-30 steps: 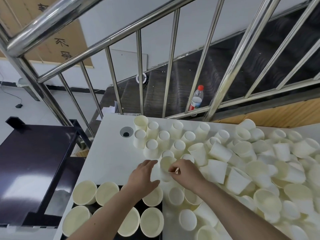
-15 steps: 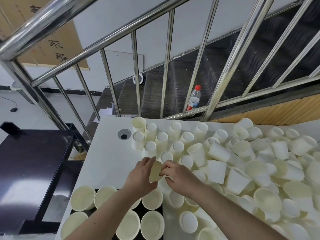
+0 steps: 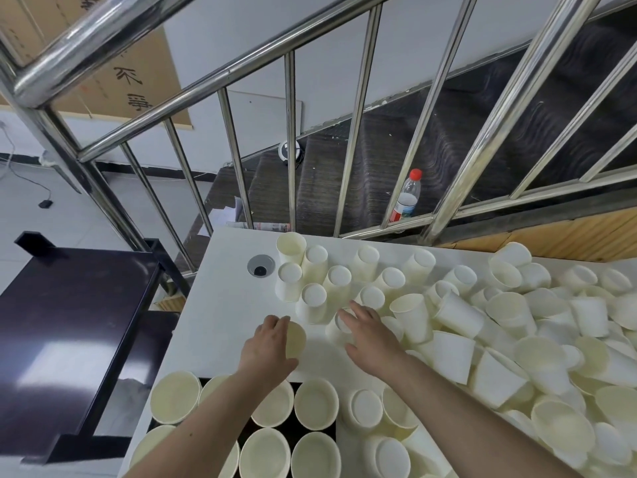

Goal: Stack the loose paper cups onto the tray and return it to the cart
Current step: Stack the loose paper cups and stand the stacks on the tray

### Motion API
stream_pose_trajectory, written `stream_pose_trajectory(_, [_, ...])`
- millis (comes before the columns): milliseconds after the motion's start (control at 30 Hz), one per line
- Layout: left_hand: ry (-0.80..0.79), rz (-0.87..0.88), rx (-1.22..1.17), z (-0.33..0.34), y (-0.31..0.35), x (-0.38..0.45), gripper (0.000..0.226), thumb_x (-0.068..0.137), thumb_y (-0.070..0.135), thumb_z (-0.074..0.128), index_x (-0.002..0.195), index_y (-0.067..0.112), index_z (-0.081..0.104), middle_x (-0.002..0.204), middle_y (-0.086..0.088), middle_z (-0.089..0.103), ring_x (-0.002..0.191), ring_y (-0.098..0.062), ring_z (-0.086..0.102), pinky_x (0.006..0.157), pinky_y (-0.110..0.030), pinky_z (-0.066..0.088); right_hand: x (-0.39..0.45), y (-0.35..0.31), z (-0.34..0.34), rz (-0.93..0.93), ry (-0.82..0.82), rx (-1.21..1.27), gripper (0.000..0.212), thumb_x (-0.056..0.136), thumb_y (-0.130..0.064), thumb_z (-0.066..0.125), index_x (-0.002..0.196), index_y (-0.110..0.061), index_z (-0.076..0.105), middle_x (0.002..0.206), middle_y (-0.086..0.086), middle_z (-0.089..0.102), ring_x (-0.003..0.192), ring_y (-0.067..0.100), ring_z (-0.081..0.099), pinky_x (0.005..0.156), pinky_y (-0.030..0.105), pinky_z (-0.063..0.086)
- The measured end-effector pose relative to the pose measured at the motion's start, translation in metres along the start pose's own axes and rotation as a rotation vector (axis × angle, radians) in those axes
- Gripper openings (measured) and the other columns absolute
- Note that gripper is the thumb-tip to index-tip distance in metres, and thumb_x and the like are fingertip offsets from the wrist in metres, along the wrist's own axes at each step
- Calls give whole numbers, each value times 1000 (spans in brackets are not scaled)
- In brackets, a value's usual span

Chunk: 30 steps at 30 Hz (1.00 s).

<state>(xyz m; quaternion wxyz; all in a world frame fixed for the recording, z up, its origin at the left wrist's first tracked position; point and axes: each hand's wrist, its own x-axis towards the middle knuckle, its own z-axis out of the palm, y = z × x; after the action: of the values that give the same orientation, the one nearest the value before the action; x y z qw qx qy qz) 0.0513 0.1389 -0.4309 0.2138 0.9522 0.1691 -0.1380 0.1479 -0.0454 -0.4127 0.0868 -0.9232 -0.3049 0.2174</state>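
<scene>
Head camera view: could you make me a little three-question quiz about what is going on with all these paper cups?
1. True or false: the left hand holds a paper cup.
2. The cups standing on the black tray are: A) mouth up, B) mouth down, C) lying on their sides.
3. Fill in: the bottle behind the railing has a ____ cap.

Key: 1 true. 2 A. 3 red.
</scene>
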Motion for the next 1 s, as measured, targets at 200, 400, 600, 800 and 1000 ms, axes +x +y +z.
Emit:
stream_pose_trajectory(200, [23, 20, -24, 4, -3, 2, 87, 80, 44, 68, 149, 24, 19, 147, 6, 28, 131, -16, 38, 97, -32, 40, 7, -4, 8, -14, -7, -15, 47, 94, -19, 53, 139, -18, 40, 152, 1, 22, 137, 23, 24, 93, 36, 48])
stream_pose_trajectory(400, [99, 68, -54, 4, -1, 0, 85, 79, 51, 67, 148, 26, 23, 148, 9, 29, 133, -14, 34, 103, -32, 32, 8, -4, 12, 14, 45, 66, 43, 93, -17, 55, 135, -21, 46, 135, 0, 37, 121, 22, 42, 93, 32, 46])
stream_pose_trajectory(600, [190, 197, -193, -1, 11, -3, 91, 73, 56, 71, 146, 25, 28, 147, 13, 32, 133, -9, 37, 108, -29, 26, 2, -10, -7, 244, 319, 772, 23, 88, -28, 63, 111, -26, 61, 113, -5, 60, 97, 13, 59, 79, 25, 47])
stream_pose_trajectory(800, [196, 237, -465, -4, 26, -7, 89, 67, 49, 75, 142, 25, 33, 134, 15, 46, 117, -6, 51, 99, -28, 42, -4, -15, -20, 470, 108, 1449, 13, 92, -22, 57, 98, -15, 67, 95, 8, 63, 81, 22, 62, 67, 32, 54])
stream_pose_trajectory(1000, [227, 270, -319, -6, 31, -9, 83, 71, 41, 72, 142, 25, 33, 129, 9, 47, 116, -14, 47, 93, -31, 43, -12, -12, -6, 269, 380, 902, 25, 83, -46, 66, 97, -25, 70, 101, -15, 66, 91, 8, 61, 82, 26, 51])
